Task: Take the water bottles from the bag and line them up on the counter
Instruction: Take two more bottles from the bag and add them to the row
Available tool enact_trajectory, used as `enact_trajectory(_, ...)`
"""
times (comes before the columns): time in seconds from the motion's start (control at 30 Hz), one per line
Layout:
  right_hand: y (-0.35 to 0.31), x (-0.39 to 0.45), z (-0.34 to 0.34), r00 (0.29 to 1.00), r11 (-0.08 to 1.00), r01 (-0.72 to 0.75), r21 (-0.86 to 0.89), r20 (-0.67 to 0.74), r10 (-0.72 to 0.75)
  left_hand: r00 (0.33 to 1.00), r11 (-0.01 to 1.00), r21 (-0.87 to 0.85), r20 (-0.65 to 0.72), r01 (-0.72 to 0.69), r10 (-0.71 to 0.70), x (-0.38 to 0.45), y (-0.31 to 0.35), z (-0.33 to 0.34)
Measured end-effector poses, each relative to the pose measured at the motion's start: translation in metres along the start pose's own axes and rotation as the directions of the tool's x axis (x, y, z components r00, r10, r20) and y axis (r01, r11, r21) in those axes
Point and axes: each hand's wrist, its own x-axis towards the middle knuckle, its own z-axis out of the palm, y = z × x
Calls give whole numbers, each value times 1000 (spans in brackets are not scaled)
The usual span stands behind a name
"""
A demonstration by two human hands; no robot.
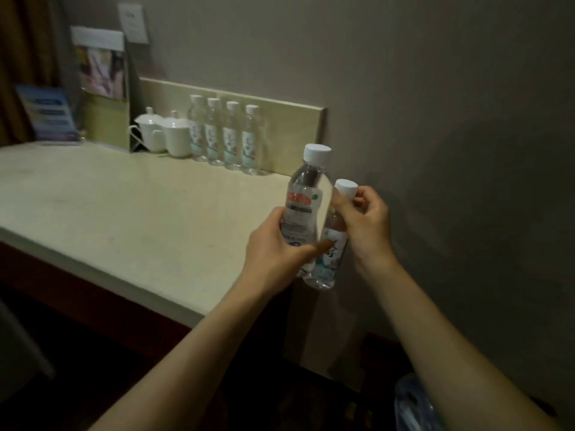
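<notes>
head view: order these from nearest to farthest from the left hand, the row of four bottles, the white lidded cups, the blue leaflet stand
1. The row of four bottles, at the back of the counter, up and left of the left hand.
2. The white lidded cups, just left of that row.
3. The blue leaflet stand, at the far left end.

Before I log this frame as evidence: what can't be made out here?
All in the head view:
- Bag: cut off by the bottom edge, partly behind the right arm; contents unseen.
- Bottle labels: blurred, partly under the left hand.
- Small bottle: neck wrapped by the right hand.
- Brochures: too blurred to read.
</notes>
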Motion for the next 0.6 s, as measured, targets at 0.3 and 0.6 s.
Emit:
enact_trajectory(0.3, -9, 44, 111, 997, 998, 39, 50, 66, -42, 990, 998, -1, -126, 57, -57, 55, -22, -94)
enact_trajectory(0.6, 12, 117, 190, 991, 993, 110, 44, 72, -113, 990, 995, 33, -110, 97, -92, 146, -67, -149)
